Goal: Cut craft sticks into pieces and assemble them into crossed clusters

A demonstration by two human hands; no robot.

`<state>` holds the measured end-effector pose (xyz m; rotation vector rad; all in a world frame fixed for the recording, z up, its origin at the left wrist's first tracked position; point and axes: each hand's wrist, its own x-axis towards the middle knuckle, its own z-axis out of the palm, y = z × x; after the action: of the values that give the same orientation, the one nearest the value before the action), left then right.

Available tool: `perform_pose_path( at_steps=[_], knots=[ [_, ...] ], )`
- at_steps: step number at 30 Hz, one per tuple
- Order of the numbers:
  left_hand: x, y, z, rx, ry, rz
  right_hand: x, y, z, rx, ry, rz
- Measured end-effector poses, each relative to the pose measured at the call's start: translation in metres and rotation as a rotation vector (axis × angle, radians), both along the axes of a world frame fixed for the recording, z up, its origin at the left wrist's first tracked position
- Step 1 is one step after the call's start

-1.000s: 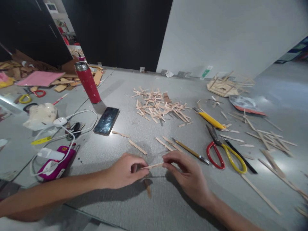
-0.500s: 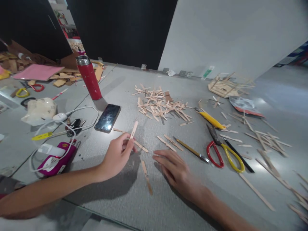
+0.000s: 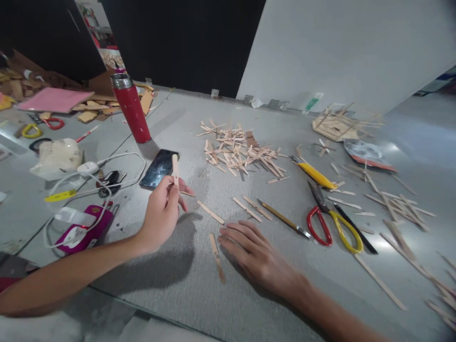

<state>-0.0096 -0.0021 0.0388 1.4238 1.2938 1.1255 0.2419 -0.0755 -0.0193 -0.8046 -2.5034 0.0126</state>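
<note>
Above the near-left part of the grey bench [image 3: 199, 304], the left hand [image 3: 162, 216] is pinching a pale flat wooden stick [image 3: 175, 170] by its lower end. Its grip is closing thumb against fingertips, and the stick is standing nearly upright out of it. A second ago both hands were holding this stick level between them, one at each end. Half a second ago the right hand had already let go, and the left was lifting the stick alone. Now the left hand is carrying it further left and away from the body, so the upper end is showing in front of the black smartphone [image 3: 158, 169] lying just beyond the grip.

The right hand [image 3: 256, 254] is resting palm-down on the bench, well to the right of the grip and nearer the body, with its fingers spread and holding nothing. Between the two hands, a second wooden stick [image 3: 216, 256] is lying flat, just beside the right fingertips.

As I judge it, the two-handed hold is over: the stick is riding in the left grip alone and the right hand is staying free. Far to the right of the grip, the red-and-yellow-handled scissors [image 3: 333, 223] are lying untouched.
</note>
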Motion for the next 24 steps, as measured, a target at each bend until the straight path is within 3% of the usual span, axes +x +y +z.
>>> perform_pose_path(
  at_steps=[3,5,9,12,15,19,24],
  knots=[
    [0.0,0.002,0.002,0.001,0.002,0.042,0.0,-0.001,0.002,0.034,-0.029,0.059],
    [-0.003,0.003,0.008,0.051,0.122,0.066,0.0,0.0,0.001,0.023,-0.018,0.062],
    [-0.014,0.004,0.027,0.213,0.598,0.107,-0.003,0.002,-0.001,-0.051,0.011,0.028],
    [-0.02,0.005,0.031,0.268,0.884,0.157,-0.005,0.003,0.0,-0.059,0.023,0.022],
    [-0.021,0.009,0.019,0.232,1.136,0.132,-0.006,0.003,0.002,-0.052,0.018,0.021],
    [-0.018,0.012,-0.004,0.271,1.31,-0.031,-0.006,0.003,0.004,-0.061,0.005,0.011],
    [-0.011,0.013,-0.013,0.286,1.329,-0.204,-0.005,0.003,0.003,-0.053,0.001,0.011]
  ],
)
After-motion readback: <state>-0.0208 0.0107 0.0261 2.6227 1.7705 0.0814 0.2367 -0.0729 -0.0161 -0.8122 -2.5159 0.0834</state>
